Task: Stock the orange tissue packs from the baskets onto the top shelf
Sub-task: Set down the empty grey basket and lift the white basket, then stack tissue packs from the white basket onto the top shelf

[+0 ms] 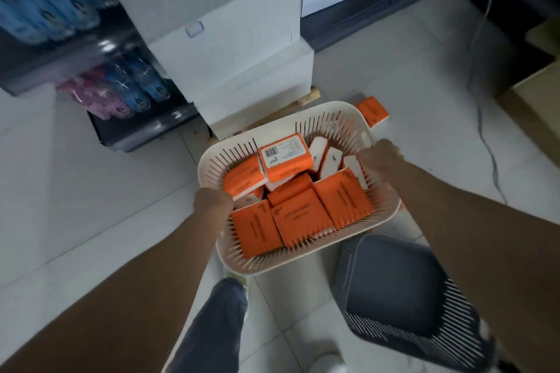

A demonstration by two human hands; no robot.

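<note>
Basket (291, 263) of orange tissue packs (300, 218) gripped at opposite rims by left hand (213, 200) and right hand (381, 154), long axis spanning hand to hand, over pale tiled floor (91, 175).

White basket (272, 266) filled with orange packs (298, 219), held over a tiled floor (91, 191). Left hand (212, 200) grips its near-left rim; right hand (380, 153) grips the far-right rim. Grey basket (394, 281) stands just beside it, lower right. One loose pack (372, 110) lies beyond, near stacked white boxes (227, 24).
</note>
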